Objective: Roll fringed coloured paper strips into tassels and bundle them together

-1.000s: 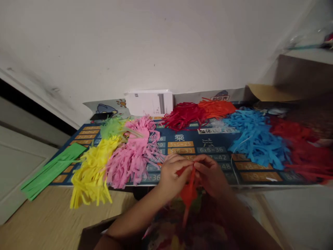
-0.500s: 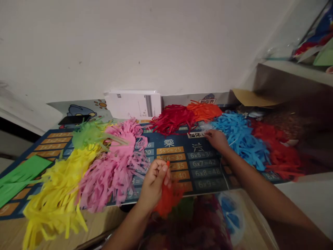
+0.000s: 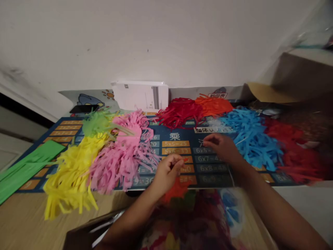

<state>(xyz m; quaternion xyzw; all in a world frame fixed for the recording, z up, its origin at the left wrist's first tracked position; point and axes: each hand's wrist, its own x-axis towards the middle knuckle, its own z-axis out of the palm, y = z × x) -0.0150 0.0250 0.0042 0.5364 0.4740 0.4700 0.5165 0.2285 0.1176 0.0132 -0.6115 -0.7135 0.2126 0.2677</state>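
Orange paper (image 3: 178, 189), yellow fringe (image 3: 74, 177), pink fringe (image 3: 114, 166), blue fringe (image 3: 256, 142), navy orange-boxed mat (image 3: 186, 136)

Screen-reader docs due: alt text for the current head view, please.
A person's left hand pinches orange paper; the right hand is above a dark multiplication mat, whether holding anything unclear. Fringed yellow paper and pink paper lie on the left, fringed blue paper on the right.

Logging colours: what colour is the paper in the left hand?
Orange-red paper, best seen in the head view.
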